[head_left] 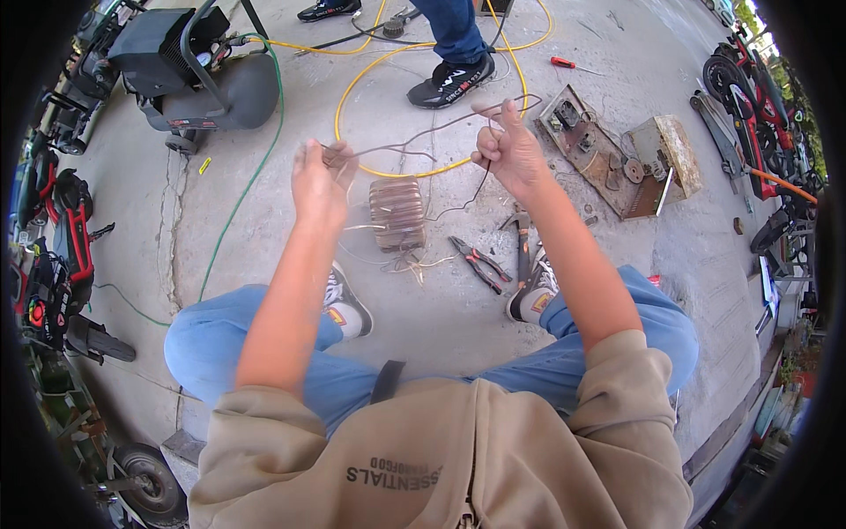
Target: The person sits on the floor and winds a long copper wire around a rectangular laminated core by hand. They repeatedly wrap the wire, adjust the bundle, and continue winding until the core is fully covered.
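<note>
A thin brown wire [427, 132], bent and looped, stretches through the air between my two hands. My left hand [322, 183] has its fingers closed round one end of it. At the other side my right hand [514, 157] is curled, with the wire running over its fingers and a thinner strand dangling below. On the concrete beneath sits a block of brown copper-coloured windings [397, 214], with loose pale wire ends [412, 264] at its near side. Pliers [480, 263] with dark and red handles lie near my right foot, beside a hammer [522, 247].
An open rusty metal casing [595, 159] and a metal box [677, 150] lie at right. A red screwdriver [564, 63] is farther off. An air compressor [207, 84] stands at left, with green [256, 189] and yellow [342, 110] hoses. Another person's shoe [451, 82] is ahead.
</note>
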### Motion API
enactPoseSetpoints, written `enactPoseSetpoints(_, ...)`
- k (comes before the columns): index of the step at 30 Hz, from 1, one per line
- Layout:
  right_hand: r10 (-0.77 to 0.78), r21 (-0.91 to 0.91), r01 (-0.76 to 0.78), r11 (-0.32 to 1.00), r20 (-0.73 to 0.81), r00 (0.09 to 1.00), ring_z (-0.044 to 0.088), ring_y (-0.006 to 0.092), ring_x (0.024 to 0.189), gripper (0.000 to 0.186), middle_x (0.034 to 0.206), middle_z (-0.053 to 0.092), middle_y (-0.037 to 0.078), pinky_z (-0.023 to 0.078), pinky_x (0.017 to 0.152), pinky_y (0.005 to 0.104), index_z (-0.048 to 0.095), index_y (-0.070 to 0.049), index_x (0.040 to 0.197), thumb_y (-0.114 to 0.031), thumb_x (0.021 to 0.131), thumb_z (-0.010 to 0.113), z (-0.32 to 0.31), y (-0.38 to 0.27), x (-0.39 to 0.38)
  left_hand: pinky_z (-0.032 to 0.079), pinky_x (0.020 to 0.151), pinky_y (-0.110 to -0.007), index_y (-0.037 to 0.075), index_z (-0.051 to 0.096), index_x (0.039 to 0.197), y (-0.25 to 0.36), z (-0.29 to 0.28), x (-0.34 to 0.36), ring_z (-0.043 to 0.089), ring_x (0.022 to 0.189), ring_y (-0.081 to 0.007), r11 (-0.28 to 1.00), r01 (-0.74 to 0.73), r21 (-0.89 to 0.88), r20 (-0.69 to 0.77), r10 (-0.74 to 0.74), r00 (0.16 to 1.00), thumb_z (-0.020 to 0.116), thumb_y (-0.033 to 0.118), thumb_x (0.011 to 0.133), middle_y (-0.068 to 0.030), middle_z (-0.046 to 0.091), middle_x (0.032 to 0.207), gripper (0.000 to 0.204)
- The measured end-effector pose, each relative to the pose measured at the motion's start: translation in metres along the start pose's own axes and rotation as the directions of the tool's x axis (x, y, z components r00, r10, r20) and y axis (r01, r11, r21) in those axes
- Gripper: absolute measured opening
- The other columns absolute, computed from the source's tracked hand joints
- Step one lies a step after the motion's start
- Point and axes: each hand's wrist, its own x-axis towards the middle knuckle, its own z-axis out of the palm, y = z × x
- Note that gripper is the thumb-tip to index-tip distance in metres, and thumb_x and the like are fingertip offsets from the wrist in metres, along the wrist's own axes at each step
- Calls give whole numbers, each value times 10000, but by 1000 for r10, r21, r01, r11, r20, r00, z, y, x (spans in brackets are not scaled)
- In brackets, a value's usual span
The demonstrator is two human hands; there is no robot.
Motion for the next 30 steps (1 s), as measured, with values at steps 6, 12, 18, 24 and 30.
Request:
enactPoseSetpoints(6,-79,93,95,991,-161,984,481,81,652,534,725,487,-28,531,803,340,545,-11,1086,-505,898,619,-14,-10,-2,536,801,-336,36,454,999,-123,25,-2,580,926,-173,969,168,182,34,-177,984,438,246,1026,-120,606,909,213)
enactPoseSetpoints(12,-71,245,162,956,-344,936,397,95,502,421,613,419,-22,460,537,243,510,-79,842,-485,929,582,-13,-8,3,457,733,-479,-68,558,925,-161,37,-13,596,868,-409,130,-637,760,539,423,728,444,261,986,-249,628,907,353)
enactPoseSetpoints(18,73,472,60,880,-259,963,295,90,479,354,568,301,-36,266,452,244,407,-122,754,-355,957,580,-23,-9,4,446,637,-517,49,573,936,-172,52,-47,616,733,-414,441,-609,660,661,46,749,411,402,995,-210,626,728,393)
enactPoseSetpoints(24,229,335,-126,934,-290,929,404,121,587,460,705,447,15,386,556,263,505,-25,928,-363,790,786,3,-41,-3,464,672,-469,74,575,1004,-171,45,-40,634,781,-378,539,-527,657,666,-88,741,431,473,978,-190,630,745,424)
enactPoseSetpoints(30,54,283,128,951,-556,829,469,132,600,597,707,486,30,400,518,261,517,-29,891,-561,754,753,-7,-45,6,474,714,-396,95,567,1134,-158,65,-53,634,842,-323,548,-571,612,711,-64,700,471,462,972,-148,633,790,413)
